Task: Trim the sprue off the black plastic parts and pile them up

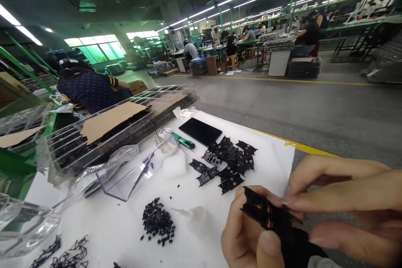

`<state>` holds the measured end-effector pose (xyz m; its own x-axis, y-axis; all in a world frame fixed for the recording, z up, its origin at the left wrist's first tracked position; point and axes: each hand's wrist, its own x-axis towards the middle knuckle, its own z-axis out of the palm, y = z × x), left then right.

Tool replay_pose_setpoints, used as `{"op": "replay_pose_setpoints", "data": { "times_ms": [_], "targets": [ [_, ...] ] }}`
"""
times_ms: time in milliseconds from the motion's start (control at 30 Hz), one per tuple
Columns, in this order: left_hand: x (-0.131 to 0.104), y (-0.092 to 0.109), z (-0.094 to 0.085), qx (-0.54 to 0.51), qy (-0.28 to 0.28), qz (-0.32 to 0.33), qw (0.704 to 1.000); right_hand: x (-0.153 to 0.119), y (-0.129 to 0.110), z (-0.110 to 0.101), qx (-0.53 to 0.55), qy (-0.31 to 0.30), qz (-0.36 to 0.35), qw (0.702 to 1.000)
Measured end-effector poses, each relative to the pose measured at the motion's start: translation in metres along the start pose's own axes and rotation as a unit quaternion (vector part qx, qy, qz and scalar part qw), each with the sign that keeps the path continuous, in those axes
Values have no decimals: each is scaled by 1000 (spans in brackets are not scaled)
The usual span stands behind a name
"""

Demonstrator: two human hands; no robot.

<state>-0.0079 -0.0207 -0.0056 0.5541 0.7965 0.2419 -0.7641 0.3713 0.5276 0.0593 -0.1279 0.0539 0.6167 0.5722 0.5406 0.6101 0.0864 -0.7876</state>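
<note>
A flat black plastic part sits low and to the right in the view, raised off the counter between both hands. The left hand cradles it from below, thumb pressed on its near edge, so the fingers are closed on the part and keep it steady. The right hand comes in from the side with its fingers laid along the far edge, pinching the same part, likely so its face tilts up toward the eyes.

Just beyond lies a heap of like black parts, within easy reach on the white sheet. A small pile of tiny black pieces lies apart from them nearer the left. A dark phone, a green cutter and a clear plastic tray rest farther back, out of the hands' way. A person in a dotted shirt works behind stacked trays.
</note>
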Motion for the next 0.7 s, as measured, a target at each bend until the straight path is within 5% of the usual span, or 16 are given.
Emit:
{"op": "replay_pose_setpoints", "data": {
  "times_ms": [167, 333, 467, 600, 700],
  "targets": [
    [11, 3, -9, 50, -82, -5, 995, 5, 0, 7, -55, 16, -18, 998],
    [13, 10, -16, 61, -90, -12, 994, 7, -6, 7, -27, -10, 40, 999],
    [12, 10, -12, 64, -82, -5, 995, 8, -12, -1, -126, -37, -30, 991],
    [7, 13, -6, 60, 7, -52, 997, 6, -14, -12, -241, -87, -101, 961],
    [7, 14, -5, 38, -29, -68, 997, 3, -11, -16, -274, -90, -121, 950]
  ]
}}
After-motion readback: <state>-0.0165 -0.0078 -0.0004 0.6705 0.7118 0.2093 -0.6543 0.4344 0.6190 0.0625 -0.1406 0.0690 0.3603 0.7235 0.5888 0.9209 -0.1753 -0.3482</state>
